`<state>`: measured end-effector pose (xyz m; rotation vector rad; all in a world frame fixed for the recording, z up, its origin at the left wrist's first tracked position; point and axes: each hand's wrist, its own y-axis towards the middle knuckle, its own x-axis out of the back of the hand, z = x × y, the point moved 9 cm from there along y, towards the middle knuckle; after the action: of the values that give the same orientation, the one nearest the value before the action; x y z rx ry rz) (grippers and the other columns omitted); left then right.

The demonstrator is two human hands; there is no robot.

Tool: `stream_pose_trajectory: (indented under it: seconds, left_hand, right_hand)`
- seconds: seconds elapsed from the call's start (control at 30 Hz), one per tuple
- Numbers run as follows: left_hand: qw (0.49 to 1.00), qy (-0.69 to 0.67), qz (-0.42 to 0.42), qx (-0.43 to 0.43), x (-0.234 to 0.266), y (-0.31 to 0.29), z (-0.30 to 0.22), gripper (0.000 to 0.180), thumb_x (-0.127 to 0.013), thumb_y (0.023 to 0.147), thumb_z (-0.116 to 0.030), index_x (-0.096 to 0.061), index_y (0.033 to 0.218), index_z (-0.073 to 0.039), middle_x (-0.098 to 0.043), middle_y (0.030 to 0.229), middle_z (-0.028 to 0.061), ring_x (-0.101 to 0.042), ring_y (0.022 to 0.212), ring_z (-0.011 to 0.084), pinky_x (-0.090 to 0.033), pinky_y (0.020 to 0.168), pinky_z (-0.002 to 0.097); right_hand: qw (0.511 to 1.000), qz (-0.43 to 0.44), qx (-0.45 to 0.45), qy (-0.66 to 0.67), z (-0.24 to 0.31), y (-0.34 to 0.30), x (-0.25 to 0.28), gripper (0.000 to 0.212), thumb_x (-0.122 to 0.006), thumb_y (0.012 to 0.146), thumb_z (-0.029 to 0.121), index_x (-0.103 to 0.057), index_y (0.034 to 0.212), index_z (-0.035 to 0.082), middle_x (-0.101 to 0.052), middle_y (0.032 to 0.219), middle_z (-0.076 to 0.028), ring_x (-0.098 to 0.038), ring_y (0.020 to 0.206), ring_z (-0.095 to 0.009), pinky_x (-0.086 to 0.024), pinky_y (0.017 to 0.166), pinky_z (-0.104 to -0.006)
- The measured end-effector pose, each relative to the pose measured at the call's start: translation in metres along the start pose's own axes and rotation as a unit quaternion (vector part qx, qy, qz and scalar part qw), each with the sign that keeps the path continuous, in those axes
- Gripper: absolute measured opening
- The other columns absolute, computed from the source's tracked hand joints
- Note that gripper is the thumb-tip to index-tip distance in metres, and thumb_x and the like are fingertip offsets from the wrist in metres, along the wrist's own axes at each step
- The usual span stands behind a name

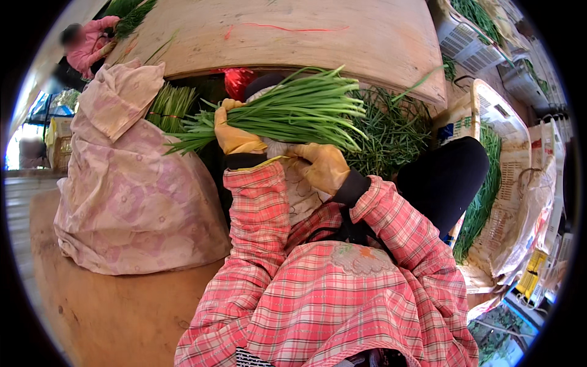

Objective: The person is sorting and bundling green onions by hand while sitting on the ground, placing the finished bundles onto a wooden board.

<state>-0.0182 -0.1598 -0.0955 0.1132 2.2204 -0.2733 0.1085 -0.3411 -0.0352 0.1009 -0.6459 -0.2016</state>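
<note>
A thick bunch of green chives [299,113] lies across my gloved left hand [235,131], whose fingers wrap around it near its left part. The leaf ends fan out to the right. My right hand [321,165], in a yellow glove too, is closed just below the bunch. Its fingertips pinch a thin yellow rubber band [262,164] that stretches from my left cuff. Inside the grip, the fingertips are partly hidden.
Ahead stands a wooden table [342,46] with red string [293,28]. Tied chives [173,104] sit beside a floral cloth [147,196] on the left. Loose leaves [391,134] lie under the table edge. Crates [498,104] of greens stand right. A person [92,46] works far left.
</note>
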Motion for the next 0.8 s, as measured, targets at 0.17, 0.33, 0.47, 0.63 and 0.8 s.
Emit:
stream_pose_trajectory:
  seconds: [0.17,0.33,0.47,0.63,0.8]
  left_hand:
    - [0.995,-0.007,-0.096,-0.026,-0.004,-0.012,-0.011,0.014,-0.054,0.084,-0.017,-0.061,0.084,-0.004,-0.061,0.079,0.0055,-0.056,0.077,0.019,-0.047,0.074,0.0332]
    - [0.995,-0.066,-0.019,0.069,0.024,0.008,-0.004,0.019,-0.049,0.087,-0.017,-0.062,0.084,-0.005,-0.063,0.079,0.0075,-0.06,0.074,0.0212,-0.051,0.073,0.038]
    - [0.998,-0.024,-0.001,0.052,0.035,0.012,-0.005,0.018,-0.048,0.089,-0.012,-0.06,0.097,-0.001,-0.062,0.087,0.0083,-0.06,0.079,0.0223,-0.053,0.075,0.0396]
    - [0.991,0.128,-0.015,-0.047,0.03,0.008,-0.015,0.022,-0.048,0.086,-0.001,-0.056,0.106,0.0,-0.058,0.093,0.0066,-0.059,0.08,0.0215,-0.054,0.073,0.0377]
    - [0.999,0.012,-0.002,0.035,0.03,0.004,-0.009,0.02,-0.052,0.087,-0.01,-0.059,0.104,-0.003,-0.06,0.082,0.006,-0.06,0.077,0.0248,-0.054,0.07,0.0437]
  right_hand:
    - [0.966,-0.074,-0.099,0.229,-0.019,-0.038,0.072,0.011,-0.063,0.081,0.007,-0.066,0.089,-0.001,-0.065,0.08,-0.01,-0.06,0.074,-0.015,-0.048,0.066,-0.0266]
    - [0.906,0.034,-0.265,-0.328,-0.1,-0.098,0.14,0.038,-0.072,0.071,0.019,-0.061,0.102,0.0,-0.061,0.102,-0.018,-0.063,0.087,-0.026,-0.05,0.074,-0.0358]
    - [0.98,-0.039,-0.183,-0.06,-0.103,-0.076,0.119,0.057,-0.069,0.076,0.031,-0.051,0.119,-0.003,-0.053,0.119,-0.024,-0.055,0.106,-0.034,-0.048,0.083,-0.0371]
    - [0.984,-0.066,-0.135,0.096,-0.067,-0.032,0.047,0.039,-0.061,0.084,0.032,-0.058,0.106,-0.001,-0.062,0.083,-0.022,-0.063,0.077,-0.033,-0.049,0.066,-0.0364]
    - [0.97,-0.048,-0.207,0.114,-0.095,-0.064,0.069,0.018,-0.061,0.084,0.021,-0.063,0.085,0.002,-0.058,0.061,-0.016,-0.059,0.054,-0.026,-0.046,0.052,-0.0349]
